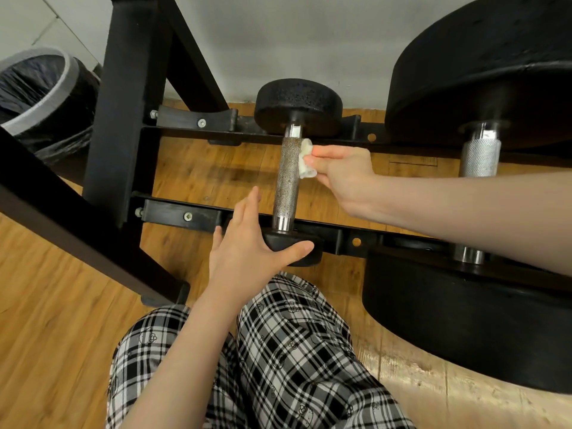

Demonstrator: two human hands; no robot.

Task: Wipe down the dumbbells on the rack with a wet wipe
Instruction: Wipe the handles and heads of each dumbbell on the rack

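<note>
A small black dumbbell [288, 178] with a knurled metal handle lies across the two rails of the black rack [182, 213]. My right hand [343, 174] pinches a crumpled white wet wipe [305, 162] and presses it against the right side of the handle, near its far end. My left hand [250, 246] rests on the dumbbell's near head with straight fingers and the thumb laid over its front. A much larger black dumbbell [479, 150] sits on the rack to the right, and my right forearm crosses in front of it.
A black bin [40, 94] lined with a plastic bag stands at the far left behind the rack's upright post [127, 97]. Wooden floor [55, 320] lies under the rack. My knees in checked trousers [278, 351] fill the lower middle.
</note>
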